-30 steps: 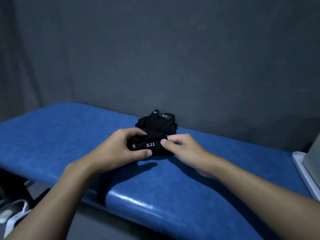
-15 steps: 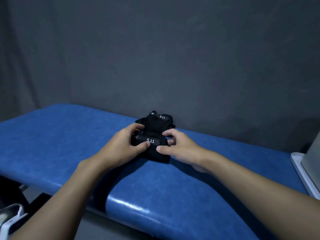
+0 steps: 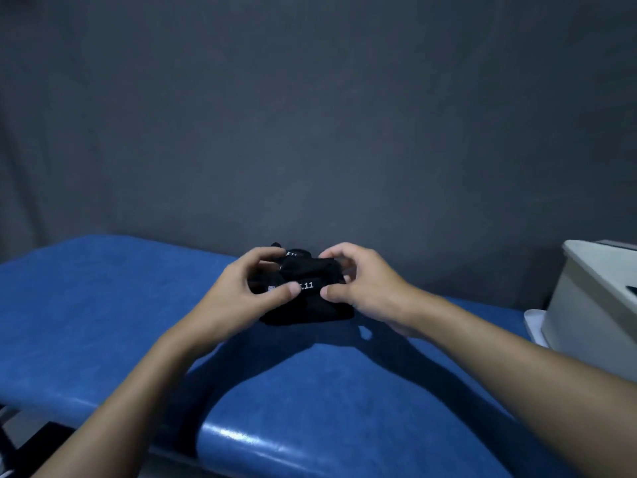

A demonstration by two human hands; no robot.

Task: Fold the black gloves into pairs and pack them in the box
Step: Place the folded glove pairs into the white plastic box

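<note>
A bundle of black gloves with a white "5.11" label is held between both hands, slightly above the blue padded bench. My left hand grips its left side, thumb pressed on the label. My right hand grips the right side, fingers curled over the top. Another black glove piece shows just behind, mostly hidden by my fingers. The grey-white box stands at the right edge, on a white base.
A dark grey cloth backdrop hangs right behind the bench. The bench's front edge curves down near me. Dark floor and some white gear show at the lower left corner.
Both hands closed around the glove bundle and raised it off the bench. The view shifted right, bringing more of the box into sight.
</note>
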